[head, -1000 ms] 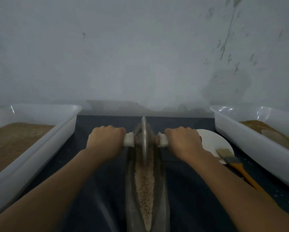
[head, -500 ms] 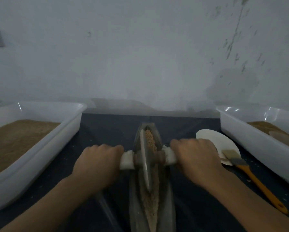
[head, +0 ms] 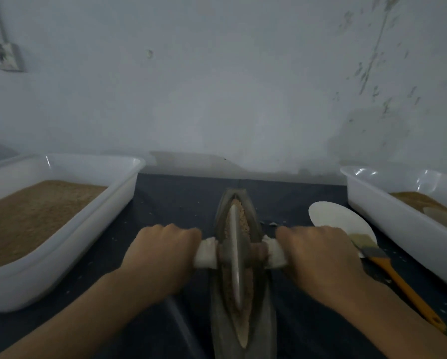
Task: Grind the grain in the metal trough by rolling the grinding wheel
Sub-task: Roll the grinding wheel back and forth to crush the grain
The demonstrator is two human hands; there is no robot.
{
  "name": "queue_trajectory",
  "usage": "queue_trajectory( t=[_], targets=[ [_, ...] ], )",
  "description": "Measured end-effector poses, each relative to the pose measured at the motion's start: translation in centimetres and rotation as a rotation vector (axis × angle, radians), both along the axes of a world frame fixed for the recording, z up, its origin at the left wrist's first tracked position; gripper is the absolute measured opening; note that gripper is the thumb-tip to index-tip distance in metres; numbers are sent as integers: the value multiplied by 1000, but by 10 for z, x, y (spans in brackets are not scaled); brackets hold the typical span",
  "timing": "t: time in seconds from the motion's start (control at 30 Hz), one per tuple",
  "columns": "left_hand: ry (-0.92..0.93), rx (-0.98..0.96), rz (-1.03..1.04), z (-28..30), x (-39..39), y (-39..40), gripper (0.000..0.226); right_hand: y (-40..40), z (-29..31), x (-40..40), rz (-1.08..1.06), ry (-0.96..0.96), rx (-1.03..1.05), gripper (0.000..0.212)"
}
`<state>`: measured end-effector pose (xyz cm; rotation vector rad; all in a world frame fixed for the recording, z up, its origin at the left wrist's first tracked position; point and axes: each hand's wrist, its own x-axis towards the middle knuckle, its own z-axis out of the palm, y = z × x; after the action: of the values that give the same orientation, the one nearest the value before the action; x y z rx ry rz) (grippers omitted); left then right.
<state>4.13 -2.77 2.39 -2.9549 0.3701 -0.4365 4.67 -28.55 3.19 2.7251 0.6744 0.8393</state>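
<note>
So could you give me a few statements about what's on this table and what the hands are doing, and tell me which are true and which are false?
1. Both hands grip the handles of the grinding wheel. True: the left hand and the right hand each hold one wrapped end.
2. The wheel lies on the table beside the trough. False: it stands on edge inside the metal trough, on the grain.
3. A brush with an orange handle lies right of the trough. True.
4. The left tub is empty. False: it holds brown grain.
5. A white plate sits between the trough and the right tub. True.
</note>
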Motion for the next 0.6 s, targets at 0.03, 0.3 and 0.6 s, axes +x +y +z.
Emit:
queue_trajectory(
  t=[0.03, 0.3, 0.6],
  targets=[
    [6, 13, -13, 3, -12, 0, 35, -4, -1, -12, 23, -4, 25, 40],
    [-155, 69, 25, 0, 10, -7, 30, -4, -12, 10, -54, -16, 21, 40],
    [-221, 24, 36, -6, 71, -11, 25, 14, 0, 73, -186, 80, 25, 15]
  ],
)
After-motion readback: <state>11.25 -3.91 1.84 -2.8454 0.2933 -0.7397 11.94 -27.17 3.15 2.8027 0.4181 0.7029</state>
